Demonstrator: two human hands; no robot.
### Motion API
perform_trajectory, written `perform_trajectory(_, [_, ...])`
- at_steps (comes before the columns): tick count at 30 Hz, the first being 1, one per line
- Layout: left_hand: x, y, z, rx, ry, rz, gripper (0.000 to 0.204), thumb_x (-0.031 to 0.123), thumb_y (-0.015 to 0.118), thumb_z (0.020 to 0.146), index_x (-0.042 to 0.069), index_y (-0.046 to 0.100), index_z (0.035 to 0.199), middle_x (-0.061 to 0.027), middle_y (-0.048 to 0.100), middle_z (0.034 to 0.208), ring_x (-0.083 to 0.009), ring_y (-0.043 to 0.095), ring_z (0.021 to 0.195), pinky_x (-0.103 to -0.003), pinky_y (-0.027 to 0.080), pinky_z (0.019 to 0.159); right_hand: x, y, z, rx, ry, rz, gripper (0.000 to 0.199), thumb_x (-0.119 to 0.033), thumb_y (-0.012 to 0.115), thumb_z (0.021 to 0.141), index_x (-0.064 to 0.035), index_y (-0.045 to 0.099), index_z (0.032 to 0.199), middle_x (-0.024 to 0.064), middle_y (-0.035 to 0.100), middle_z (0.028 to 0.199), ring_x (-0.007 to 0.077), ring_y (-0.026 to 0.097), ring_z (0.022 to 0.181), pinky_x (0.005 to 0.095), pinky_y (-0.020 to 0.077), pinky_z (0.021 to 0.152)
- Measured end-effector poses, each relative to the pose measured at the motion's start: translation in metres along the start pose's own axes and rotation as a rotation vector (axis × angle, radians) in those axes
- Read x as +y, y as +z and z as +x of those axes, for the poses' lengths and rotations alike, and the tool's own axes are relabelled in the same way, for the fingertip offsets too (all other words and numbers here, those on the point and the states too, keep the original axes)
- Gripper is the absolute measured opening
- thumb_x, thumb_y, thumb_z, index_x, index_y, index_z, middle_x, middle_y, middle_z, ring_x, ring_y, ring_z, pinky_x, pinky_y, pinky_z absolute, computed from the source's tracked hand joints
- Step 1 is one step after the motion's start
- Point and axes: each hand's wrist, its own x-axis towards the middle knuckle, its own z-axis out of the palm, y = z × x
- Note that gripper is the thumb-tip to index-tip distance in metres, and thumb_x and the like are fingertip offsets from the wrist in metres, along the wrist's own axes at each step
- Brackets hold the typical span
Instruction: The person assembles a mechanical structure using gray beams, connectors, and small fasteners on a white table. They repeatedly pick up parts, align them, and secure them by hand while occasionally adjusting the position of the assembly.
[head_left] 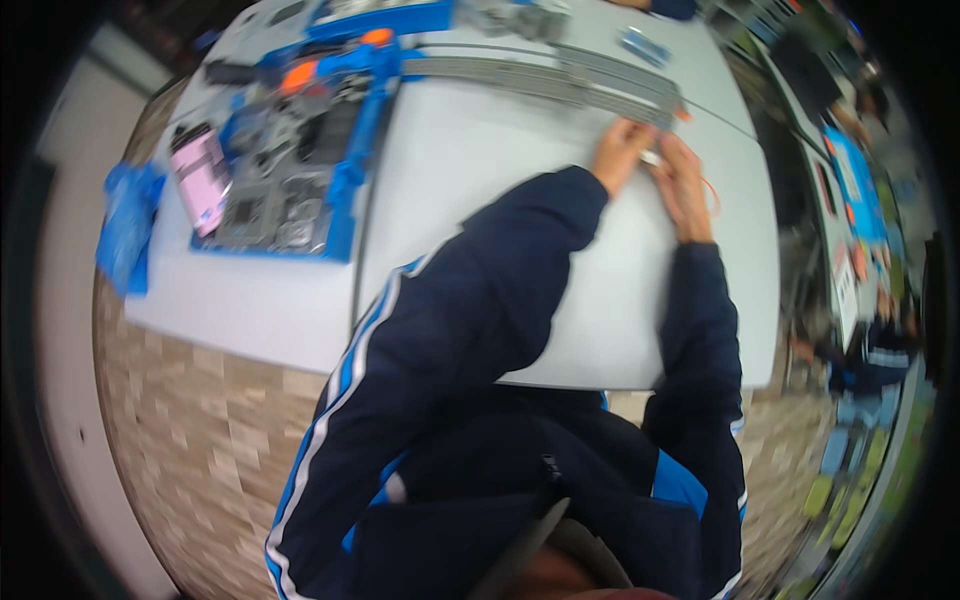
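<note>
My left hand (620, 152) and my right hand (684, 186) are close together on the grey table (520, 150), both in dark blue sleeves. Between their fingers sits a small pale part (651, 157), too blurred to name; both hands pinch at it. Just beyond the fingers lie long grey track-like strips (560, 78) that run across the table. A thin orange wire or loop (714, 196) curves by my right hand.
A blue tray (345, 195) with grey metal parts and orange pieces stands at the left, a pink box (203, 180) beside it. A blue bag (125, 225) hangs at the table's left edge. Another person sits at the right (870, 355). Brick-pattern floor below.
</note>
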Motion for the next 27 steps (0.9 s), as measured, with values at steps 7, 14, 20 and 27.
perform_trajectory(7, [0.015,0.007,-0.006,0.006,-0.142,-0.138,0.026,0.025,0.061,0.095,0.003,0.055,0.108,-0.0049,0.058,0.105,-0.0126,0.055,0.099,-0.029,0.044,0.09,-0.006,0.001,-0.003,0.004,0.044,0.153,0.019,-0.013,0.06,0.095,0.0042,0.063,0.102,-0.0092,0.039,0.064,0.0016,0.029,0.053,0.02,0.0355,0.055])
perform_trajectory(14, [0.019,0.008,-0.006,-0.003,-0.15,-0.13,0.029,0.026,0.061,0.096,0.001,0.054,0.108,-0.0069,0.057,0.108,-0.0143,0.055,0.101,-0.032,0.044,0.092,-0.008,0.005,-0.002,0.015,0.052,0.158,0.02,-0.014,0.059,0.096,0.0037,0.063,0.103,-0.0094,0.037,0.062,0.0022,0.028,0.053,0.0209,0.0355,0.055])
perform_trajectory(20, [0.017,0.007,-0.006,-0.001,-0.155,-0.084,0.032,0.028,0.06,0.096,0.0,0.054,0.111,-0.0069,0.057,0.109,-0.0152,0.055,0.102,-0.032,0.044,0.092,-0.009,0.005,-0.003,-0.006,0.024,0.079,0.019,-0.014,0.059,0.095,0.0029,0.063,0.102,-0.0092,0.037,0.063,0.0027,0.028,0.054,0.0215,0.0296,0.053])
perform_trajectory(27, [0.01,0.015,-0.009,0.07,-0.112,0.123,0.025,0.028,0.054,0.099,0.003,0.053,0.107,-0.0043,0.056,0.105,-0.0115,0.052,0.094,-0.028,0.042,0.086,-0.008,0.009,-0.008,0.007,-0.008,0.015,0.018,-0.016,0.059,0.096,0.0014,0.063,0.098,-0.0095,0.034,0.062,0.0036,0.025,0.054,0.0225,0.0262,0.052])
